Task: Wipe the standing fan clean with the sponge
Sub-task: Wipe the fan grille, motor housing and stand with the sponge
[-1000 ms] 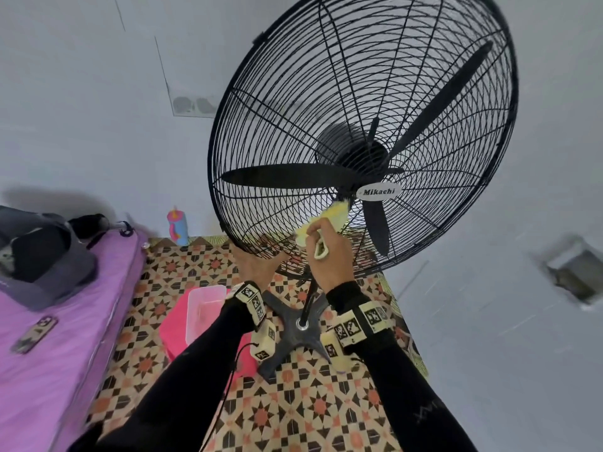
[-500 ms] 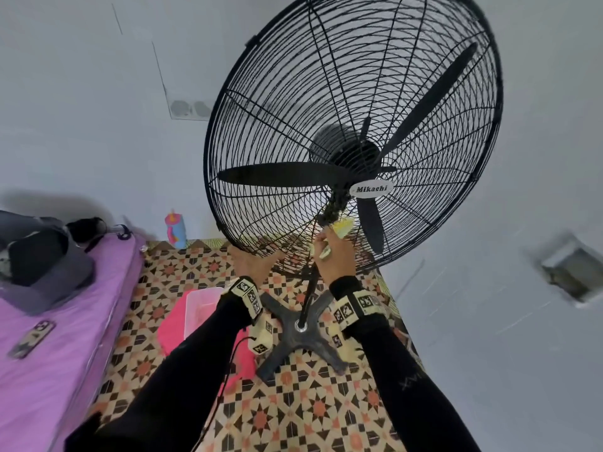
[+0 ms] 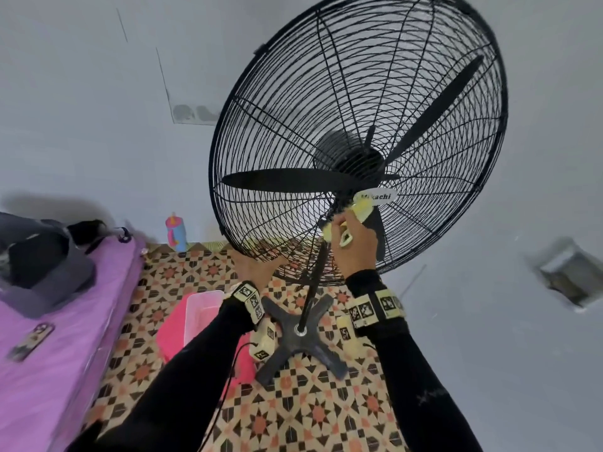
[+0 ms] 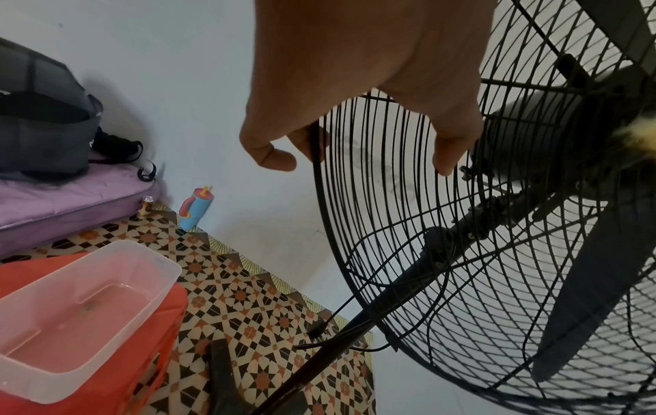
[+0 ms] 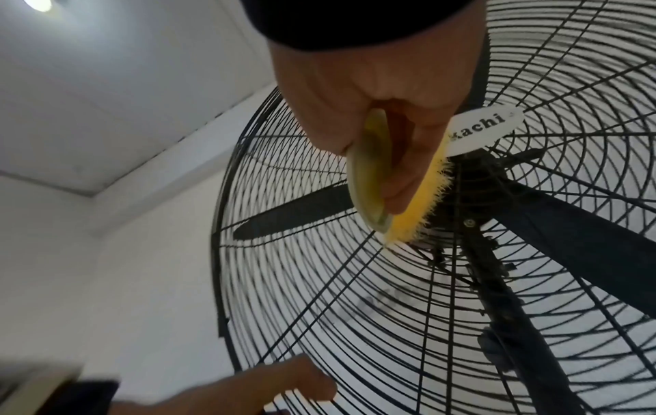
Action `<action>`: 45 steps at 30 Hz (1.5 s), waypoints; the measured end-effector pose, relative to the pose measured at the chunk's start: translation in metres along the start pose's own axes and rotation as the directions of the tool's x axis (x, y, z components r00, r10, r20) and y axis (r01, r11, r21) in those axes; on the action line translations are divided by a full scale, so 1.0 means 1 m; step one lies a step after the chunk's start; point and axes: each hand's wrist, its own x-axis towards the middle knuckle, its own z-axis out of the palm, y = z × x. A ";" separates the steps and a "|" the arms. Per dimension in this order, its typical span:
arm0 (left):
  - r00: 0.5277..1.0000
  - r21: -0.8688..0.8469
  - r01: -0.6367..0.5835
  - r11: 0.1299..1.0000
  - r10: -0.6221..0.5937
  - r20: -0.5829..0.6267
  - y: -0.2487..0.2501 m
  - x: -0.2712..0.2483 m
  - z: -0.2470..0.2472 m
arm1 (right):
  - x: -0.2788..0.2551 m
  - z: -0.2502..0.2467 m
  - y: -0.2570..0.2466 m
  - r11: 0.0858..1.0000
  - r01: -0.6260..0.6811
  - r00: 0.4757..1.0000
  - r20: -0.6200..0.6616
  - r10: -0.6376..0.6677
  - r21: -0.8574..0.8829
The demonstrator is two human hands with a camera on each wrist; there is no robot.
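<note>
A black standing fan (image 3: 350, 158) with a wire guard and a white badge (image 3: 375, 196) fills the upper right of the head view. My right hand (image 3: 354, 243) grips the sponge (image 3: 360, 208), a yellow bristly scrubber with a pale handle. Its bristles press on the front guard just below the badge. The right wrist view shows the sponge (image 5: 408, 213) against the wires by the hub, with my fingers curled through its handle (image 5: 369, 174). My left hand (image 3: 254, 265) holds the guard's lower left rim. In the left wrist view its fingers (image 4: 273, 157) curl over that rim (image 4: 316, 174).
The fan's cross-shaped base (image 3: 300, 337) and pole stand on patterned floor between my arms. A clear tub of water (image 4: 81, 309) sits on a red crate at my left. A purple mattress (image 3: 49, 353) carries a grey bag (image 3: 39, 265). A blue bottle (image 3: 176, 233) stands by the wall.
My right hand dipped the sponge down the guard, then brought it up and right to just under the badge. The left hand has stayed on the rim.
</note>
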 end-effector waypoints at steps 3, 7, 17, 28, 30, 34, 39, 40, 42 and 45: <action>0.999 0.005 -0.031 1.000 0.031 -0.008 0.028 -0.049 -0.016 | 0.007 0.002 0.003 0.998 -0.062 0.998 -0.025 0.062 -0.030; 1.000 -0.069 -0.012 0.998 0.011 -0.016 0.003 -0.007 -0.001 | 0.009 -0.003 -0.001 0.996 0.086 0.994 0.063 -0.087 0.018; 0.998 0.028 -0.010 1.000 0.012 -0.068 0.000 -0.003 -0.004 | 0.008 -0.004 0.006 0.991 0.101 0.993 0.056 -0.106 0.086; 0.994 0.076 -0.054 0.996 0.061 -0.089 -0.017 0.021 0.002 | -0.010 -0.012 0.024 0.988 0.027 0.996 0.080 -0.040 0.154; 0.995 0.065 -0.061 0.996 0.066 -0.081 -0.013 0.015 0.001 | -0.020 -0.013 0.040 0.978 -0.093 0.995 0.061 0.083 0.186; 0.993 0.060 -0.069 0.996 0.074 -0.091 -0.014 0.016 0.001 | -0.020 -0.023 0.039 0.901 -0.262 0.953 -0.053 0.298 0.346; 0.994 0.091 -0.065 0.994 0.073 -0.083 -0.022 0.032 0.003 | -0.005 -0.007 0.016 0.921 -0.255 0.939 -0.151 0.309 0.295; 0.994 0.081 -0.073 0.994 0.079 -0.075 -0.021 0.032 0.003 | -0.004 -0.003 0.015 0.935 -0.231 0.951 -0.141 0.276 0.269; 0.993 0.063 -0.087 0.994 0.091 -0.069 -0.020 0.034 0.003 | -0.005 -0.002 0.015 0.937 -0.220 0.955 -0.135 0.263 0.271; 0.990 0.049 -0.124 0.991 0.127 -0.064 -0.025 0.037 0.002 | -0.008 -0.003 0.025 0.926 -0.263 0.920 -0.218 0.324 0.270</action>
